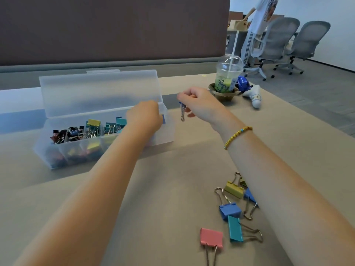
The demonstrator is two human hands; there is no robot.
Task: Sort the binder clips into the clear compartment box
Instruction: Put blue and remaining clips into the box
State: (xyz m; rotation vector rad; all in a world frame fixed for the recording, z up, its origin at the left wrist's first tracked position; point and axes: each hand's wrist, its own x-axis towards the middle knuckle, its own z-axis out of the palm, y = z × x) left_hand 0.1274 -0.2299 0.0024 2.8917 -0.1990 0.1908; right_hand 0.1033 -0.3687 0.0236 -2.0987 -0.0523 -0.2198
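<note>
The clear compartment box (57, 148) stands open at the left, lid up, its left compartments full of coloured binder clips (92, 127). My left hand (144, 117) reaches into the box's right end, fingers curled round a blue clip (163, 118) that barely shows. My right hand (197, 103) hovers just right of the box and pinches a blue binder clip (182, 111) whose wire handles hang down. Loose clips lie near the front right: a pink one (211, 238), a teal one (235, 229), a blue one (229, 210), a yellow one (234, 189) and another blue one (249, 195) partly under my right forearm.
A plastic cup with a straw (227, 77) sits in a paper holder at the back right, beside a blue object (243, 83) and a white controller (253, 96). A brown partition (115, 29) backs the table. Office chairs (274, 41) and a standing person (257, 22) are beyond.
</note>
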